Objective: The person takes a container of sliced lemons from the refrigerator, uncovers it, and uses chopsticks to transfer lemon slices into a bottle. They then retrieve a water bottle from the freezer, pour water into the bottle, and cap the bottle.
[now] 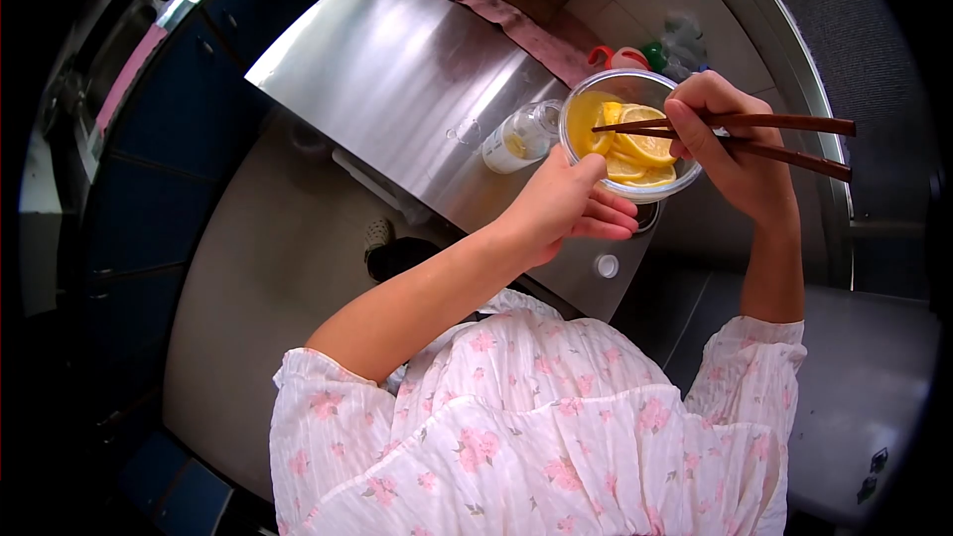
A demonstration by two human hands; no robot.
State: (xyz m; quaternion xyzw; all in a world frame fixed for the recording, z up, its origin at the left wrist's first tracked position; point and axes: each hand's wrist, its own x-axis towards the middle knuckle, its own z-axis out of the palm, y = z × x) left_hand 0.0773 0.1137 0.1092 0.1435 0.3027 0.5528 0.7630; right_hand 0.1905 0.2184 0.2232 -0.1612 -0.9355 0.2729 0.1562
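Note:
My left hand (568,201) holds a clear plastic bowl (645,85) tilted toward me, its thumb over the rim and its fingers underneath. Inside lie several yellow lemon slices (645,147) in liquid. Wooden chopsticks (799,123) are gripped in my right hand (740,144) above the bowl's right edge. Their tips reach in among the slices; whether they pinch one I cannot tell. To the left of the bowl, a clear bottle (516,142) with a pale label lies or leans on the steel table.
The steel table (387,50) has a sharp left corner. A small white cap (607,265) sits near its front edge. A pink cloth (526,28) runs along the back. Red and green items (653,56) stand behind the bowl. Blue cabinets (149,189) are at the left.

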